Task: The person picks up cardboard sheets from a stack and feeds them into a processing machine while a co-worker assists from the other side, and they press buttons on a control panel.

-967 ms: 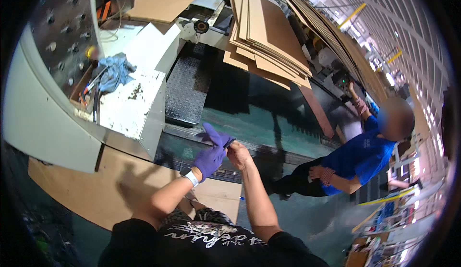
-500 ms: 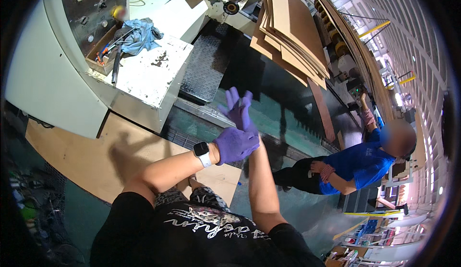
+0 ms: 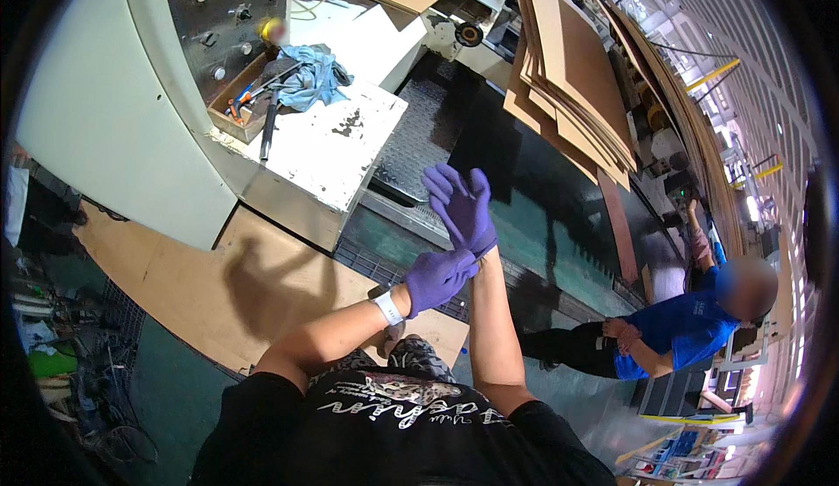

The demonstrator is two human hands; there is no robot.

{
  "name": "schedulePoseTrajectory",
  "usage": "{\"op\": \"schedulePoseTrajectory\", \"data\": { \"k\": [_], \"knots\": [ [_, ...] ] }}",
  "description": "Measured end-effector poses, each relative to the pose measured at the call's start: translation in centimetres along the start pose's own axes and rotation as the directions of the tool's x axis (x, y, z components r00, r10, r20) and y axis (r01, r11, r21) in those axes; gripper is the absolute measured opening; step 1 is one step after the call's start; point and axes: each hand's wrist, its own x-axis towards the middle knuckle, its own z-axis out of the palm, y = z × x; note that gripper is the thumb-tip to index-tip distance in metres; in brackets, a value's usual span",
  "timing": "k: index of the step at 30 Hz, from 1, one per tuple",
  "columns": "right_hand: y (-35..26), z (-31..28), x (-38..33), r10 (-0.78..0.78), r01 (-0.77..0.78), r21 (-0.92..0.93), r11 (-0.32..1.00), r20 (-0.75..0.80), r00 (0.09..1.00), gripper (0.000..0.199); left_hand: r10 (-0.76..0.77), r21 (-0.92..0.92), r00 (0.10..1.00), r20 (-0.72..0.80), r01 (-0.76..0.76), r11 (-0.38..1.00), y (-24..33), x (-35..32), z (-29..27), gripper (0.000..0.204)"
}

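Purple knit gloves cover both of my hands. My left hand (image 3: 440, 281), with a watch on a pale strap (image 3: 387, 308) at its wrist, is closed on the cuff of the right glove (image 3: 481, 246). My right hand (image 3: 461, 209) is raised beyond it, its fingers apart and a little curled, with nothing in them. Bare forearm shows below the right glove's cuff. Closest to the hands are a metal floor edge (image 3: 406, 218) and a diamond-plate step (image 3: 415, 128).
A chipped white cabinet top (image 3: 363, 132) at the left carries a wooden tool box (image 3: 229, 112), a blue rag (image 3: 315, 79) and a black bar (image 3: 269, 128). Cardboard sheets (image 3: 581, 58) are stacked at the far right. A co-worker in a blue shirt (image 3: 673, 329) stands at the right beside machinery.
The whole view has shifted, so the surroundings sit further right and lower. My right fingers are more curled, and my left hand has turned and still grips at the right wrist.
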Motion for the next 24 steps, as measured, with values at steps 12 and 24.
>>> {"op": "schedulePoseTrajectory", "data": {
  "k": [12, 24],
  "knots": [
    [0.7, -11.2, 4.9, -0.003, -0.007, -0.055, 0.998, -0.173, 0.985, 0.064, -0.148, -0.057, 0.988, -0.036, 0.146, 0.988, -4.7, 5.1, 2.7, 0.015],
    [-24.5, -28.1, 12.3, -0.638, 0.518, -0.384, 0.764, -0.333, 0.694, 0.012, -0.053, -0.12, 0.903, 0.427, 0.114, 0.986, -15.6, 25.6, 15.2, 0.024]
  ]
}}
